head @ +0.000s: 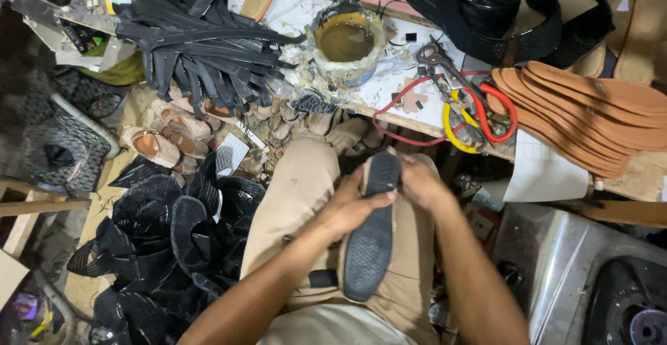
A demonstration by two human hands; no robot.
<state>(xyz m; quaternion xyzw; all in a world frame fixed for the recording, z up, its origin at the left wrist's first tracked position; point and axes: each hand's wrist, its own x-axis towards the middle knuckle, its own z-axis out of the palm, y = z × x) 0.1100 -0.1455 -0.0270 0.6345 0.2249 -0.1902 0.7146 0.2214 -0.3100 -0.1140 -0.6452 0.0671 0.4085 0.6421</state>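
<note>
Cluttered workshop: glue-stained white tabletop (306, 13) above, floor (97, 206) heaped with black shoe parts (160, 241), metal basin (556, 268) at lower right.

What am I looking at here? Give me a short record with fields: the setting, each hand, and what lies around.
Setting: a cluttered workbench seen from above, with a person seated at it
Left hand: grips the side of a black shoe sole lying on the lap
Right hand: holds the sole's far end
On the bench: an open glue tin, scissors, a red cord
Right of the bench: a stack of tan insoles
Upper left: a heap of black straps
Floor, left: a pile of black shoe uppers
</note>
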